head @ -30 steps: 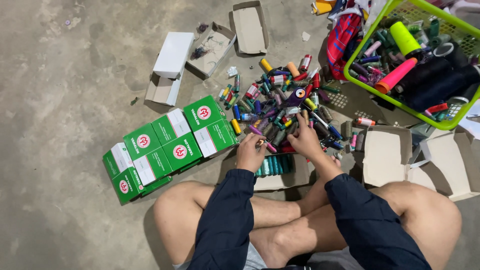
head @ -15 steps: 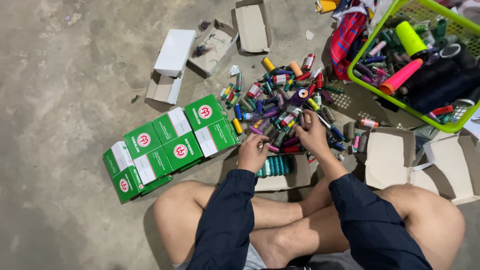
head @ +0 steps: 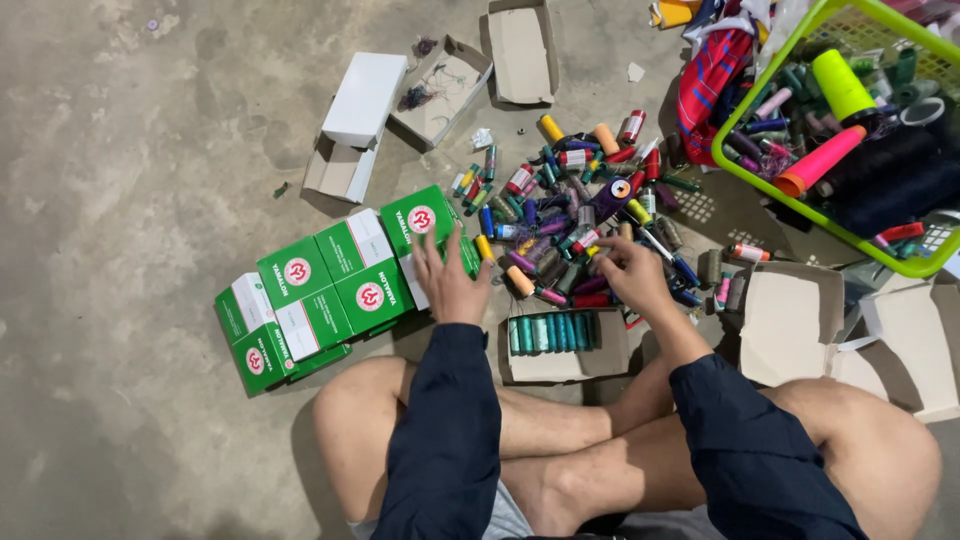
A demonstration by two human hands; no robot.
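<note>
Two bare hands are working at the edge of a heap of small coloured thread spools [head: 585, 215] lying on the grey concrete floor [head: 130, 150]. The left hand [head: 447, 283] is hovering with fingers spread and empty beside the stack of green-and-white cardboard boxes [head: 335, 290]. The right hand [head: 632, 275] is curling its fingers down into the heap; whether they are gripping a spool cannot be told.

The step looks like sorting spools by colour into boxes. The next pick would call for singling out one matching spool from the tangle.

The open brown cardboard box [head: 560, 345] just in front of the crossed legs is holding a neat row of teal spools. The lime-green plastic basket [head: 800, 195] at the right is carrying larger cones, pink, yellow-green and dark. Other opened boxes [head: 440, 90] nearby are holding only thread scraps.
</note>
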